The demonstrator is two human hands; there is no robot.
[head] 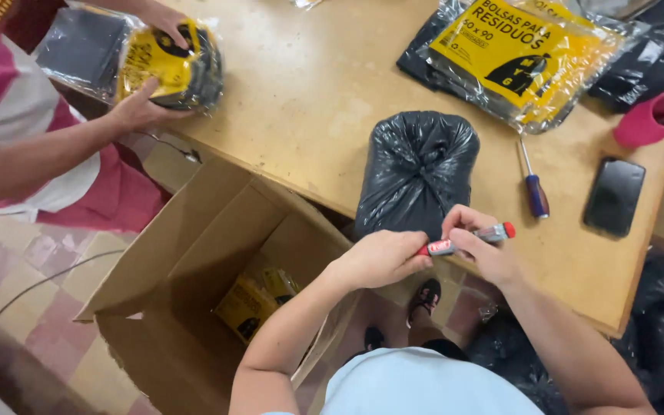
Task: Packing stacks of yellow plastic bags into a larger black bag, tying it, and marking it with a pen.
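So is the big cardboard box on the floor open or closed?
Open. The cardboard box has its flaps spread outward, and yellow packets show at the bottom inside.

Both bare forearms reach forward from the bottom of the view and converge at the middle, elbows bent and set wide apart. The left hand (382, 257) is curled into a loose fist, knuckles up, its grip closed around one end of a slim marker (466, 239). The right hand (479, 244) meets it from the other side, fingers bent and thumb pressed along the marker's barrel, the two hands touching at the fingertips.
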